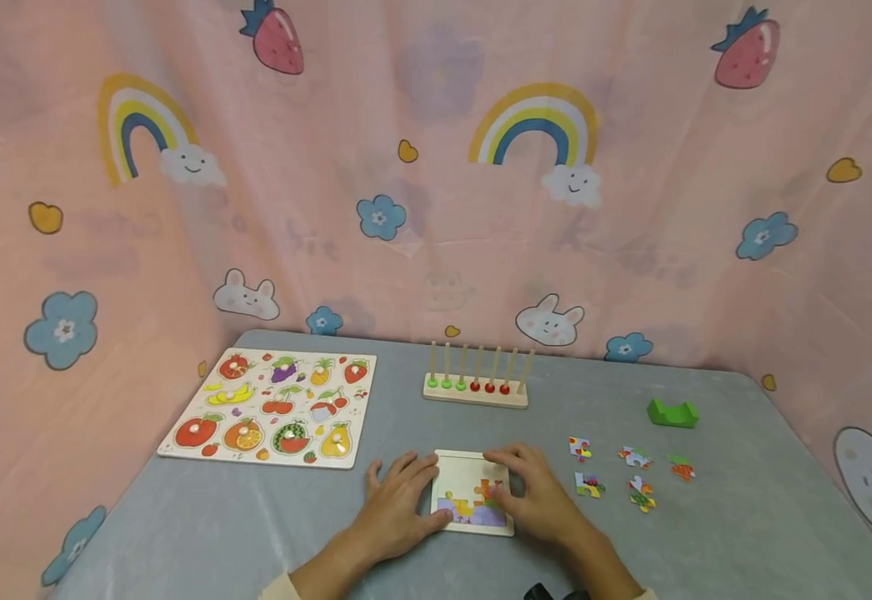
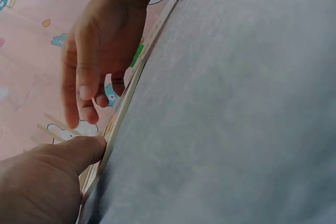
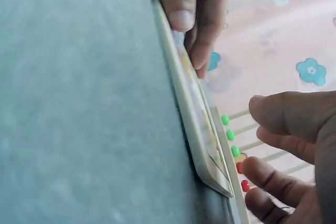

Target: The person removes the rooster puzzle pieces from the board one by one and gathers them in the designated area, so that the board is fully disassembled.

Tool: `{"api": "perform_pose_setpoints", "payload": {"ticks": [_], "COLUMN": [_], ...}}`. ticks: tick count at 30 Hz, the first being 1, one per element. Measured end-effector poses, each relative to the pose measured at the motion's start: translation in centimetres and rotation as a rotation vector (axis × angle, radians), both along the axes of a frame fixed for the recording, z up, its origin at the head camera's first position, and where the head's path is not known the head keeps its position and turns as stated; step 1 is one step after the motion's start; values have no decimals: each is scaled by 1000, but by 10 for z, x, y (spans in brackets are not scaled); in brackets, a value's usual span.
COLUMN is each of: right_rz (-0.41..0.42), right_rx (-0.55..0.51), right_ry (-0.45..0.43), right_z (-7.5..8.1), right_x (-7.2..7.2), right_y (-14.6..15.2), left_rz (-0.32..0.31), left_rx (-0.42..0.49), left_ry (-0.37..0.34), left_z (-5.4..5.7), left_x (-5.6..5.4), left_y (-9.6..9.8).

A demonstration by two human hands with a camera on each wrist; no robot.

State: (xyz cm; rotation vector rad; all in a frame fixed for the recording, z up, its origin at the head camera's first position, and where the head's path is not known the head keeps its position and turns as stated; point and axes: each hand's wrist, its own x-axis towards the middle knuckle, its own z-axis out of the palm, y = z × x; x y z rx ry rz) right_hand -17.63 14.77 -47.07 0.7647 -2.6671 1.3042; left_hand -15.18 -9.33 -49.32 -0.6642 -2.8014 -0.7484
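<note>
A small wooden puzzle tray (image 1: 469,457) lies on the table, joined purple, yellow and orange jigsaw pieces (image 1: 473,510) filling its lower part and right side. My left hand (image 1: 397,510) rests along the tray's left side, thumb on the near corner and fingers toward the far corner. In the left wrist view that thumb (image 2: 86,150) presses at the tray's rim. Over the tray's right side hovers my right hand (image 1: 537,496), thumb close above the orange piece. The right wrist view shows its thumb (image 3: 283,111) and fingers spread apart with nothing between them.
Several loose jigsaw pieces (image 1: 588,485) lie to the tray's right, with a green block (image 1: 673,413) farther back. Behind the tray stands a wooden peg rack (image 1: 475,396) with green and red beads. A fruit knob board (image 1: 263,408) lies at the back left, before a pink curtain (image 1: 436,192).
</note>
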Motion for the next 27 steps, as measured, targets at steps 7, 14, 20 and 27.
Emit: {"api": "perform_pose_setpoints", "payload": {"ticks": [7, 14, 20, 27], "right_rz": [19, 23, 30, 47], "right_rx": [87, 180, 188, 173], "right_ry": [21, 37, 61, 123], "right_z": [-8, -6, -5, -8], "right_x": [0, 0, 0, 2], "right_y": [0, -3, -5, -2], "left_rz": [-4, 2, 5, 3], "left_rx": [-8, -8, -12, -11], "left_ry": [-5, 5, 2, 3], "left_z": [-1, 1, 2, 2], "left_x": [0, 0, 0, 0], "left_y": [0, 0, 0, 1]}}
